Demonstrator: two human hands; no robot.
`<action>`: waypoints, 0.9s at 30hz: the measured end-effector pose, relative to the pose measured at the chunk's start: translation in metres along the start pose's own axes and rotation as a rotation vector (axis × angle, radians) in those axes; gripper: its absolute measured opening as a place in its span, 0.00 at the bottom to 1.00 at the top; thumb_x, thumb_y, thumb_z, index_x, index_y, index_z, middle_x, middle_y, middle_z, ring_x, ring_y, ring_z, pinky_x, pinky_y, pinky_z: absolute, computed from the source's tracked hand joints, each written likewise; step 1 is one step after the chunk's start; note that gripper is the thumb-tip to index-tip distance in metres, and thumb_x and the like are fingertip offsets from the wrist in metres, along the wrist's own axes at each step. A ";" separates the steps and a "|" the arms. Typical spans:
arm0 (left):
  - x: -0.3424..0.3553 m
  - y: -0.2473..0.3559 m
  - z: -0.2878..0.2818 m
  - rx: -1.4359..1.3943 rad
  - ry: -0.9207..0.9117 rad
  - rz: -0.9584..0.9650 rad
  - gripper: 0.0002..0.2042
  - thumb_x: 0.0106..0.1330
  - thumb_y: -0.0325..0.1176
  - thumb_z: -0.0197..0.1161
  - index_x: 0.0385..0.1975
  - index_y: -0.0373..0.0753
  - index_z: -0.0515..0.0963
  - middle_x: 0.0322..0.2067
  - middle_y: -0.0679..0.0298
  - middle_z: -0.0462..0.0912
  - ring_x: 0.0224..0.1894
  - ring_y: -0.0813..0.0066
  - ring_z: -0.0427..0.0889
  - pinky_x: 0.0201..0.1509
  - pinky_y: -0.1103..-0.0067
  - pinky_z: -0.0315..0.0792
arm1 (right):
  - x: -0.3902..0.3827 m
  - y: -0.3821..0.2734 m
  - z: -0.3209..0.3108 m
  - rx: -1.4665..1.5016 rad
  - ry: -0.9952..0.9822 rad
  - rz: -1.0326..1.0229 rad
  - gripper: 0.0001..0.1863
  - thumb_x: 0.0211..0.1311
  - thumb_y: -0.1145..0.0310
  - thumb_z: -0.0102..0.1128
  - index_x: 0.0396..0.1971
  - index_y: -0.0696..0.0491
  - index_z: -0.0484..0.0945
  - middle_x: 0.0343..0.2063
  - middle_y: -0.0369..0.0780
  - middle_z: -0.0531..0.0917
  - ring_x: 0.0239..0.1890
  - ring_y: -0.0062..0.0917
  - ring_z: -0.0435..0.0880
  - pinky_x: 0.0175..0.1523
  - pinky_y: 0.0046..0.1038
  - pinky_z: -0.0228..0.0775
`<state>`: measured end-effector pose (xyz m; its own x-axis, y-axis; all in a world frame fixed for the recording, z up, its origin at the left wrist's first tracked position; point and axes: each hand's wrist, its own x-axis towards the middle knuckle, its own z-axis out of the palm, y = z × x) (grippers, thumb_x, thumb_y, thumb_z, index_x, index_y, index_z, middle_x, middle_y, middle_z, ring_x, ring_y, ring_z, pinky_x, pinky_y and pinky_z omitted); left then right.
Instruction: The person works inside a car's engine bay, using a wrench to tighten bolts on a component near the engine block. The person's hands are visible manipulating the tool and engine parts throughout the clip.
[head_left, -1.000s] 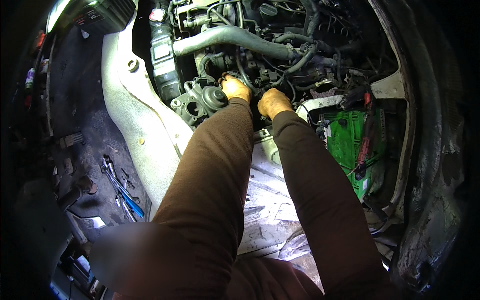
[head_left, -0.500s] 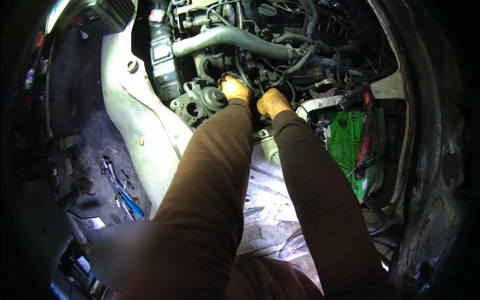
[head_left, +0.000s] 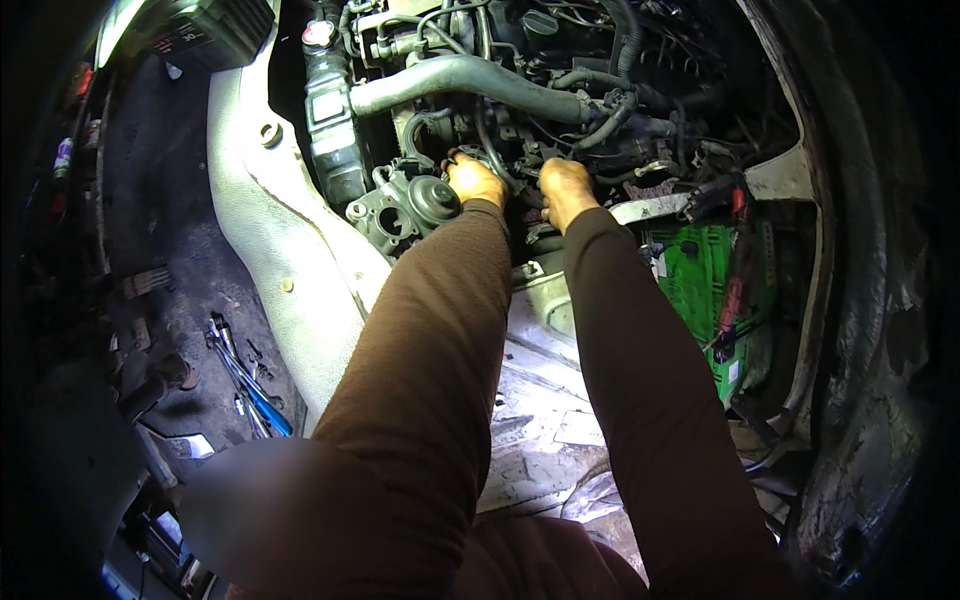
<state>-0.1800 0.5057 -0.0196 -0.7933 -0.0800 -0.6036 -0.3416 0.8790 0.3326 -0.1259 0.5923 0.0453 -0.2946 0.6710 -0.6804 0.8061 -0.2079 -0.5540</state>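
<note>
Both of my arms reach forward into an engine bay. My left hand lies among hoses, just right of a round-capped metal valve housing; its fingers are bent over engine parts and their tips are partly hidden. Close by on the right, my right hand is closed with the fingers curled down, and whatever they hold is out of sight. A dark curved hose runs down between the two hands. Beyond them a thick grey pipe crosses the engine.
On the right sits a green battery with a red-covered cable. A black radiator tank with a cap stands at the left, beside the pale body panel. Wrenches and a blue-handled tool lie on the floor.
My right hand has moved slightly right and farther into the engine bay. My left hand stays beside the valve housing. The whole view has shifted a little.
</note>
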 end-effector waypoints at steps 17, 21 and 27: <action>-0.001 0.001 0.005 -0.008 0.046 0.011 0.44 0.55 0.36 0.69 0.70 0.38 0.50 0.69 0.52 0.56 0.67 0.57 0.66 0.68 0.66 0.63 | -0.014 -0.007 -0.003 -1.069 -0.079 -0.214 0.19 0.63 0.63 0.53 0.48 0.60 0.79 0.52 0.52 0.79 0.57 0.42 0.78 0.60 0.35 0.69; -0.002 0.003 0.003 -0.003 0.040 0.005 0.42 0.55 0.36 0.68 0.69 0.38 0.52 0.68 0.51 0.58 0.67 0.57 0.65 0.68 0.66 0.63 | -0.034 -0.009 -0.003 -1.038 -0.080 -0.091 0.19 0.58 0.71 0.61 0.51 0.54 0.79 0.56 0.44 0.78 0.59 0.34 0.77 0.61 0.32 0.70; -0.002 -0.004 0.011 0.021 0.080 0.013 0.42 0.56 0.36 0.68 0.69 0.38 0.52 0.68 0.51 0.58 0.67 0.57 0.65 0.69 0.66 0.62 | -0.040 -0.004 -0.005 -1.148 -0.090 -0.137 0.19 0.59 0.69 0.61 0.51 0.55 0.79 0.56 0.45 0.78 0.60 0.36 0.76 0.61 0.32 0.70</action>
<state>-0.1719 0.5077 -0.0279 -0.8358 -0.1053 -0.5389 -0.3210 0.8900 0.3240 -0.1147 0.5694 0.0768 -0.4138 0.5753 -0.7056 0.7422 0.6620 0.1044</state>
